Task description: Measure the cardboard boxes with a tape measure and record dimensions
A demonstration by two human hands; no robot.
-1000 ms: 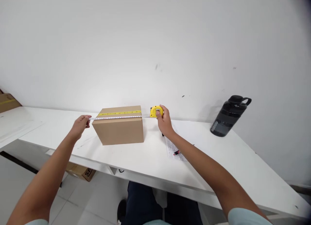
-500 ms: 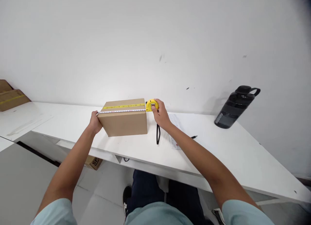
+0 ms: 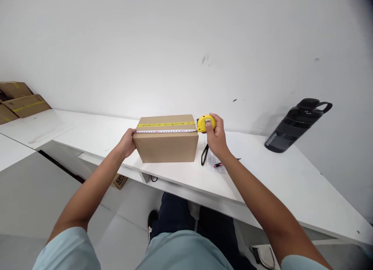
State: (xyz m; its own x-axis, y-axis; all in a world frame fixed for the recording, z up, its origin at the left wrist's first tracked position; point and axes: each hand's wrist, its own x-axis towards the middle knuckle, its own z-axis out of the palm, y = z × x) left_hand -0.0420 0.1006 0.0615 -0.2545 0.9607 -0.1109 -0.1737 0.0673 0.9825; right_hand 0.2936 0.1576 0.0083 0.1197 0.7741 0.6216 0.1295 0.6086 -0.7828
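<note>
A closed cardboard box [image 3: 167,147] sits on the white table, with yellow tape along its top. Lying across the top near the front edge is the white blade [image 3: 166,131] of a tape measure. My left hand [image 3: 127,143] is closed at the box's upper left corner, on the blade's end; its fingertips are partly hidden. In my right hand [image 3: 217,135] is the yellow tape measure [image 3: 203,124], held just beyond the box's right edge with the thumb on the case. A black wrist strap [image 3: 204,155] hangs from it.
A written paper [image 3: 214,161] with a pen [image 3: 219,164] on it lies beneath my right forearm. A dark water bottle [image 3: 287,130] stands at the right. More cardboard boxes [image 3: 27,105] are at the far left. Another box [image 3: 119,181] is below the table [image 3: 96,132].
My view has swung a little left. The box, both hands and the tape measure have shifted right, closer to the paper. The blade stays stretched across the box top.
</note>
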